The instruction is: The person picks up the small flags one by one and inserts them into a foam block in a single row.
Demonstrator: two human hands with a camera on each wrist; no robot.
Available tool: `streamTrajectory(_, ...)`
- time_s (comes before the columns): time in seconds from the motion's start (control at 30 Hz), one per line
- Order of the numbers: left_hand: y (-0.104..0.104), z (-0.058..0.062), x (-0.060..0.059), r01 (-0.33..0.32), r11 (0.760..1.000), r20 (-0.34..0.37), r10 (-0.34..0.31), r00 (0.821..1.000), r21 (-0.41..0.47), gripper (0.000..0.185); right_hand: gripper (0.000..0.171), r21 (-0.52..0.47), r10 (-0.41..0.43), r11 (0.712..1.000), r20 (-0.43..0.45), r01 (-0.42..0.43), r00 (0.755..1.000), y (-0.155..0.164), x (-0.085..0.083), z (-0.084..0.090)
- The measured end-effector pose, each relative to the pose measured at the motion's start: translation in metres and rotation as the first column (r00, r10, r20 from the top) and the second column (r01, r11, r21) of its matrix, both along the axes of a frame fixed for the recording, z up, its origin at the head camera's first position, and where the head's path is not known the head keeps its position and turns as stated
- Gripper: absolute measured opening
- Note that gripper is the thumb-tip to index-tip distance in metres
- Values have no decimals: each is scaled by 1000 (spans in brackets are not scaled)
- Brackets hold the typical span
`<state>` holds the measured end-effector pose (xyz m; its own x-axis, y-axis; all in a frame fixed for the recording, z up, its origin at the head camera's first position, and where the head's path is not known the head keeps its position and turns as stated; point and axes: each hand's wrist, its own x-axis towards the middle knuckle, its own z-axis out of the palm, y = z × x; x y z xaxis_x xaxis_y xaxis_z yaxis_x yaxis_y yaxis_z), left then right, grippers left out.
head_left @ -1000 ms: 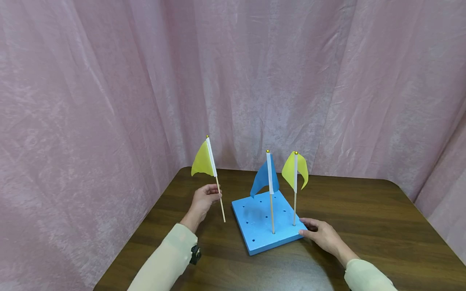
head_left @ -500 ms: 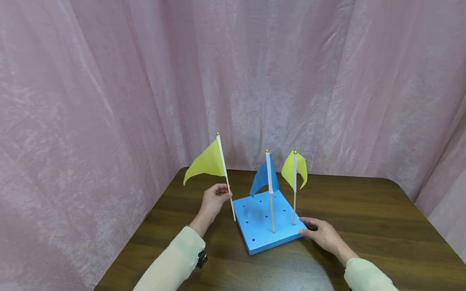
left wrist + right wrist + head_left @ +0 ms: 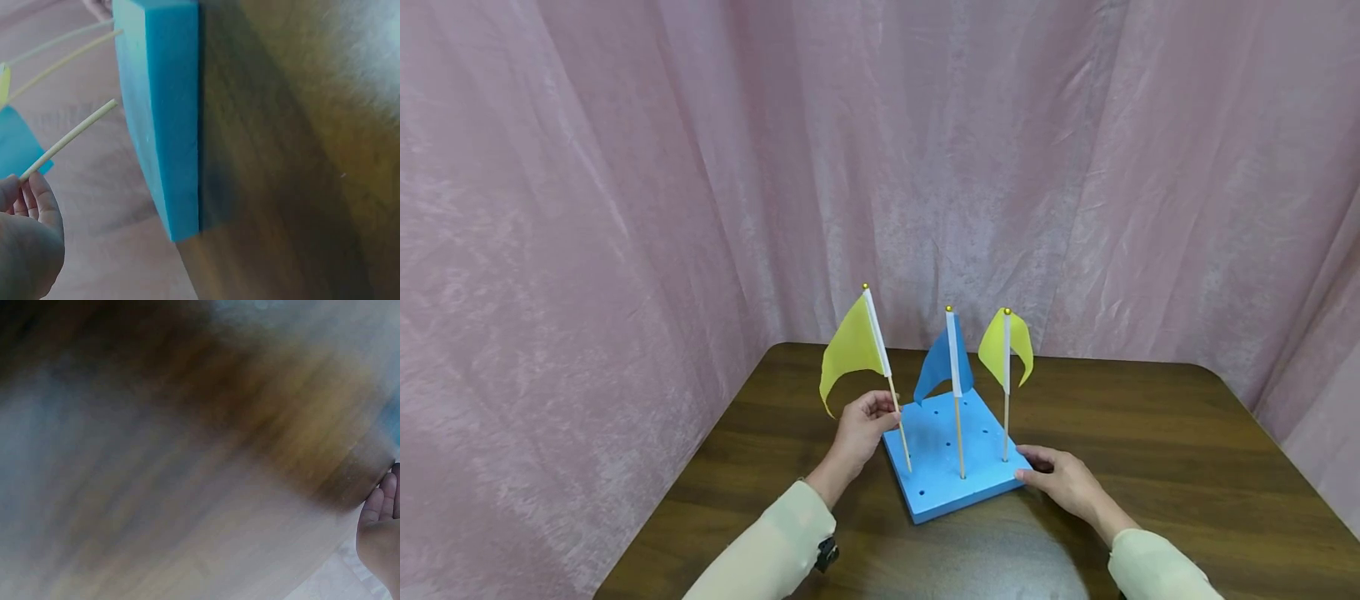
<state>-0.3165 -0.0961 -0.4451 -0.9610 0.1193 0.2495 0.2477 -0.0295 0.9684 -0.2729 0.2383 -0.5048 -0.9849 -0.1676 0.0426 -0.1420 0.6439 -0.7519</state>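
The left hand (image 3: 863, 423) pinched a yellow flag (image 3: 856, 346) over the blue foam block (image 3: 936, 483), which the right hand (image 3: 1060, 479) steadied with relaxed fingers.

Two flags (image 3: 957, 367) in board (image 3: 936, 492) on table (image 3: 1150, 450)

From my remote seat: two planted flags, blue (image 3: 946, 367) and yellow (image 3: 1006, 350), crowd the foam block's (image 3: 934, 492) near right side; its far holes lie unobstructed, and bare table (image 3: 1150, 450) opens wide to the right, hemmed by pink curtain (image 3: 625, 208).
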Motion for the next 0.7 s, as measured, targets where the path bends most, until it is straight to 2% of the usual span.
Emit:
streamTrajectory(0.2,6,-4,9,60,998,26,-59,998,-31,22,54,3,1,1000,5,-1,1000,0,0,0)
streamTrajectory(0.47,9,-6,22,139,986,4,-139,990,-90,20,54,13,-2,1000,4,2,1000,1,-1,0)
streamTrajectory(0.7,7,-10,27,155,974,-24,-161,987,-163,15,55,14,-1,1000,8,0,1000,1,-2,0)
